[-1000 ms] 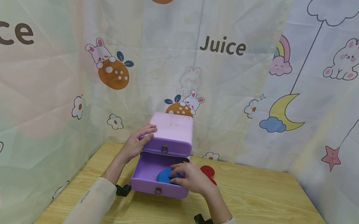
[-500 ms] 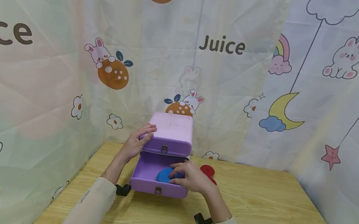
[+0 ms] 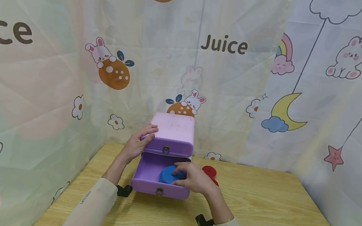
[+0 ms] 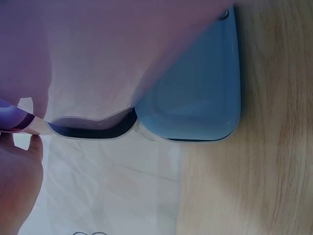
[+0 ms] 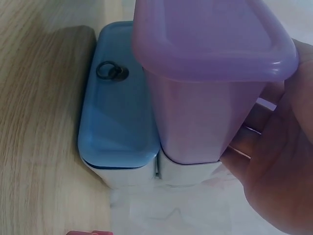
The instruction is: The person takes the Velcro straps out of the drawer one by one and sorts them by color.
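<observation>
A small drawer unit (image 3: 174,127) with a pink top stands on the table. Its purple upper drawer (image 3: 155,147) is closed, and the purple drawer (image 3: 148,168) below is pulled out. My left hand (image 3: 135,143) rests on the unit's upper left corner, fingers extended over the top and thumb at the front. Inside the pulled-out drawer, my right hand (image 3: 192,177) curls its fingers and thumb around a round blue disc (image 3: 168,174); another blue layer shows beneath it. The drawer's front partly hides the discs. In the right wrist view, the right hand (image 5: 279,142) reaches over the drawer's side.
A blue bottom drawer (image 5: 117,112) with a ring pull (image 5: 111,71) is closed beneath the purple ones. Red discs (image 3: 209,171) lie on the wooden table (image 3: 257,202) to the unit's right. Patterned fabric (image 3: 159,70) hangs behind and along both sides.
The right hand's fingers have shifted slightly up and to the right, and more of the blue disc shows, a little farther right. The left hand and the drawers keep their places.
</observation>
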{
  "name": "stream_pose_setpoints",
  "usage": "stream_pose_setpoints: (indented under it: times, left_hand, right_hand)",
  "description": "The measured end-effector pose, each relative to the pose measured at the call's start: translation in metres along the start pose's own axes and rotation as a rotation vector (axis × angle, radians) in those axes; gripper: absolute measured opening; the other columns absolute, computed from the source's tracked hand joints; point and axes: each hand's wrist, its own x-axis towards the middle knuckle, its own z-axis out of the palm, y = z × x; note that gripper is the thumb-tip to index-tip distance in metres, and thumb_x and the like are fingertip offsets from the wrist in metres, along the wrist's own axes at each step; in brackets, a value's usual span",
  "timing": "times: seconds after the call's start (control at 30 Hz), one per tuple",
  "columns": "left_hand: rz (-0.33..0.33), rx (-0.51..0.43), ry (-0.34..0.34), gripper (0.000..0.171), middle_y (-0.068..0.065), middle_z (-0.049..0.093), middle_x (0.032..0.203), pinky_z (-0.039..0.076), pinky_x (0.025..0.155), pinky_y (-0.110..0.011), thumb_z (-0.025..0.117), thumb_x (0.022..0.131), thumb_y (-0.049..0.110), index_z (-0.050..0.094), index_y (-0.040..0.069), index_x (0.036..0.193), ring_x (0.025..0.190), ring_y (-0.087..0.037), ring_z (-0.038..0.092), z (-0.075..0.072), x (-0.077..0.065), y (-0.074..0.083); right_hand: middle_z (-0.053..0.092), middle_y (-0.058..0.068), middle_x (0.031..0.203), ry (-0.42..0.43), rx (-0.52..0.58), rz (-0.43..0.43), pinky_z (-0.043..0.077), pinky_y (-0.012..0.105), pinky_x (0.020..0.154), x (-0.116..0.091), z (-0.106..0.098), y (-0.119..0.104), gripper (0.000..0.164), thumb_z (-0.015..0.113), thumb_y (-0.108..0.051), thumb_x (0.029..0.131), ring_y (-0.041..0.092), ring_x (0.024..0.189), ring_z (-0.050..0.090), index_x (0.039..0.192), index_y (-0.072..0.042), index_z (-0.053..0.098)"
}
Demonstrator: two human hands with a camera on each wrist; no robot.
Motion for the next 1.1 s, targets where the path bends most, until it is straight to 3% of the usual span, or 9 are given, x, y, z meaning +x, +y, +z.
stream_pose_setpoints:
  times: [0.37, 0.6, 0.87, 1.1]
  left_hand:
    - [-0.003, -0.012, 0.002, 0.041, -0.010, 0.046, 0.161, 0.013, 0.132, -0.054, 0.059, 0.108, 0.024, 0.062, 0.003, 0.142, 0.162, -0.026, 0.018, 0.000, 0.000, 0.001]
    - [0.028, 0.002, 0.020, 0.037, -0.002, 0.051, 0.158, 0.014, 0.132, -0.054, 0.063, 0.106, 0.031, 0.067, 0.014, 0.138, 0.160, -0.021, 0.023, -0.003, 0.011, -0.029]
    - [0.009, 0.009, 0.018, 0.039, -0.009, 0.047, 0.161, 0.010, 0.132, -0.055, 0.059, 0.108, 0.024, 0.063, 0.006, 0.142, 0.162, -0.026, 0.019, -0.003, 0.010, -0.026]
    - [0.027, -0.007, 0.009, 0.040, -0.015, 0.048, 0.159, 0.011, 0.131, -0.057, 0.060, 0.107, 0.020, 0.062, -0.001, 0.140, 0.161, -0.031, 0.019, 0.000, 0.002, -0.003]
  right_hand:
    - [0.060, 0.014, 0.148, -0.005, -0.026, 0.004, 0.054, 0.051, 0.108, 0.000, 0.001, 0.001, 0.030, 0.087, -0.016, 0.086, 0.038, 0.137, 0.057, 0.113, -0.013, 0.076]
    - [0.060, 0.012, 0.148, -0.022, -0.064, -0.028, 0.054, 0.049, 0.107, -0.003, -0.003, 0.001, 0.028, 0.084, -0.019, 0.089, 0.035, 0.135, 0.059, 0.114, -0.013, 0.075]
    - [0.058, 0.009, 0.149, 0.004, 0.056, -0.030, 0.054, 0.051, 0.106, -0.012, -0.014, 0.001, 0.033, 0.084, -0.031, 0.089, 0.034, 0.137, 0.056, 0.116, -0.016, 0.073]
    - [0.058, 0.003, 0.147, 0.044, 0.109, -0.034, 0.047, 0.054, 0.113, -0.022, -0.025, 0.004, 0.033, 0.085, -0.036, 0.088, 0.031, 0.141, 0.051, 0.115, -0.021, 0.071]
